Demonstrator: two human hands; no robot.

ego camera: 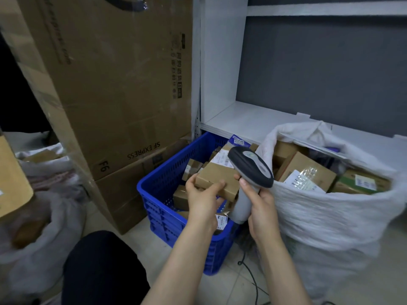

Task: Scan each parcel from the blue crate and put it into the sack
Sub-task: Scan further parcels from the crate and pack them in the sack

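Observation:
A blue crate (pixel 158 183) stands on the floor in the middle, with several small cardboard parcels inside. My left hand (pixel 203 200) grips one brown parcel (pixel 217 178) above the crate, thumb on its left edge and fingers over its near side. My right hand (pixel 261 204) holds the grey handle of a barcode scanner (pixel 251 166), whose dark head sits just right of the parcel. To the right stands a white woven sack (pixel 326 216), open and holding several boxes with labels.
Large SF Express cartons (pixel 114 84) are stacked behind and left of the crate. A white shelf unit (pixel 253 119) runs behind the crate and sack. Another white sack (pixel 39 216) lies at left. The scanner's black cable (pixel 253 280) trails on the tiled floor. My dark-clothed knee (pixel 103 269) is at bottom left.

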